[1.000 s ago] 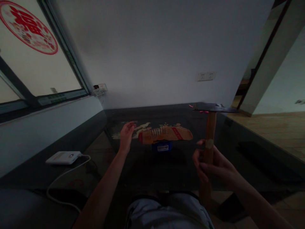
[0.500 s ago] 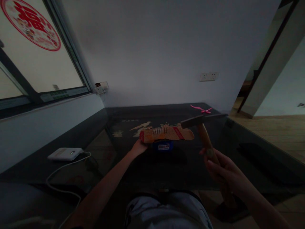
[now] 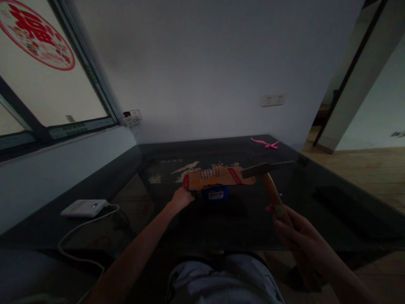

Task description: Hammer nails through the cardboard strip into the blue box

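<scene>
My left hand [image 3: 182,197] is closed on the left end of a flat tan strip [image 3: 221,177] with red bands, which looks like cardboard. A row of thin dark nails [image 3: 209,173] stands along its middle-left part. Beneath the strip is a blue container [image 3: 215,193] with a white label, on the dark table. My right hand [image 3: 300,232] is wrapped round the wooden handle of a hammer [image 3: 270,185]. The dark metal head is level with the strip's right end and overlaps it in view; whether they touch, I cannot tell.
A white power bank-like device [image 3: 84,208] with a white cable lies on the left of the dark glossy table [image 3: 190,226]. A pink ribbon [image 3: 268,145] lies at the back right. A dark flat object [image 3: 351,211] is at the right edge. Wall sockets [image 3: 274,100] are behind.
The hammer's head has come down a little, and my right hand has lowered slightly. My left hand keeps hold of the tan strip. The whole view has shifted slightly.
</scene>
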The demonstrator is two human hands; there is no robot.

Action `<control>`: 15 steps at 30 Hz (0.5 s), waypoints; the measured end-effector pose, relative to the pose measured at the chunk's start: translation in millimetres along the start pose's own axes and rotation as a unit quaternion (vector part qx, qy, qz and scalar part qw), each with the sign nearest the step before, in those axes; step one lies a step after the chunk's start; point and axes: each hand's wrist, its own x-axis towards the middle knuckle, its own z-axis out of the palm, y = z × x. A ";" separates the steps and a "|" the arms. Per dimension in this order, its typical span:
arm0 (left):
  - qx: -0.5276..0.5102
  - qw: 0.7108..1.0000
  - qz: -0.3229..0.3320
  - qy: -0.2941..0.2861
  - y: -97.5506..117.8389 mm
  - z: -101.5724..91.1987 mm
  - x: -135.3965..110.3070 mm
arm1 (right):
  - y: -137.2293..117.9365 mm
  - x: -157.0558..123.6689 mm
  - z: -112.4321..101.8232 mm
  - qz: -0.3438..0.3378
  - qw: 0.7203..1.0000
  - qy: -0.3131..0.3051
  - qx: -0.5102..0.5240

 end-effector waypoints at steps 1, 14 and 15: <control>0.047 0.999 0.004 -0.007 2.6 -2.8 -3.1 | -0.5 -0.2 -0.2 0.000 1.000 -0.001 0.001; -0.125 0.973 0.169 -0.096 57.9 -67.4 -80.2 | -11.7 5.4 1.3 0.023 0.997 0.042 0.053; -0.163 0.966 0.185 -0.073 64.9 -75.8 -77.8 | -12.5 6.4 1.6 0.025 0.997 0.042 0.057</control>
